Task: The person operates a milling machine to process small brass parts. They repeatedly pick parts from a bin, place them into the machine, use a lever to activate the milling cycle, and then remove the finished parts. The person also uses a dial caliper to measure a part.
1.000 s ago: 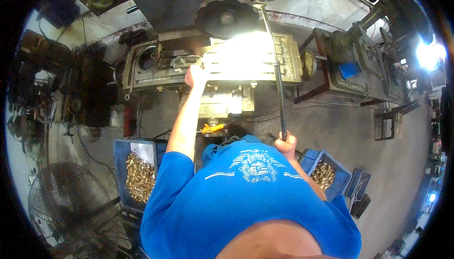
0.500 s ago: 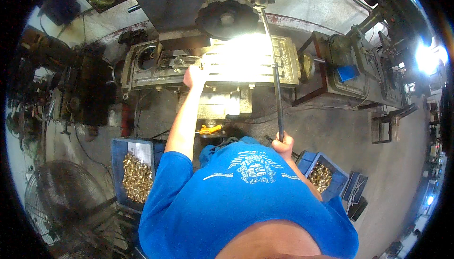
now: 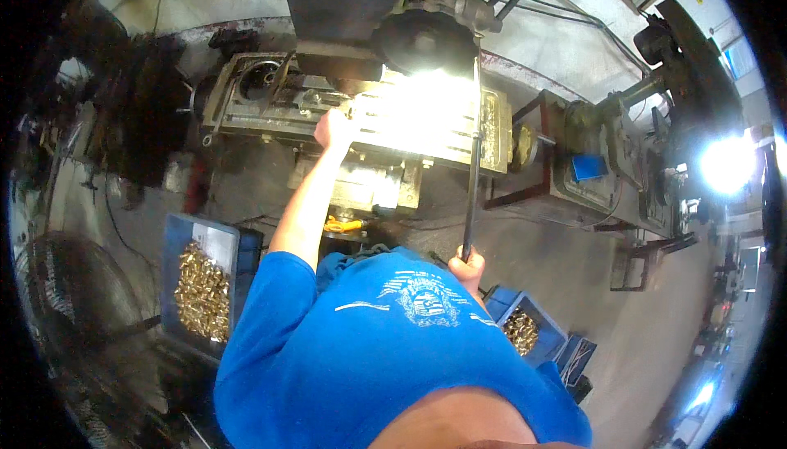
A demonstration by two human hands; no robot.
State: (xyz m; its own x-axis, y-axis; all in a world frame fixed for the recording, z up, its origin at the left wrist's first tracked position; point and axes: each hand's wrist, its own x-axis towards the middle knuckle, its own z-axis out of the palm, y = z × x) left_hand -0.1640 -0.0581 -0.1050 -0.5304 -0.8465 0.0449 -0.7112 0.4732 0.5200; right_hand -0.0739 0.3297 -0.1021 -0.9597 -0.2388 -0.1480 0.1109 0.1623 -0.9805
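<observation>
My left hand [image 3: 334, 129] reaches to the front edge of a milling machine's slotted table [image 3: 279, 118]. Its fingers are closed beside a small fixture at the edge of the glare, and what they hold is hidden. Low in front of me, my right hand [image 3: 467, 267] is wrapped around the dark grip of a long lever [image 3: 474, 191]. That lever runs up past the right part of the table to the machine head [image 3: 420, 39]. A bright work light washes out the middle of the table.
Blue crates of brass-coloured parts stand at my left [image 3: 238, 273] and right [image 3: 537, 318]. An orange-handled tool [image 3: 344, 225] lies below the table. Another machine bench [image 3: 602, 195] holding a blue item [image 3: 588, 167] stands right. A caged fan [image 3: 78, 326] is at lower left.
The whole view has turned, so the machine, lever and crates appear tilted clockwise. My left hand stays at the table and my right hand keeps its hold on the lever.
</observation>
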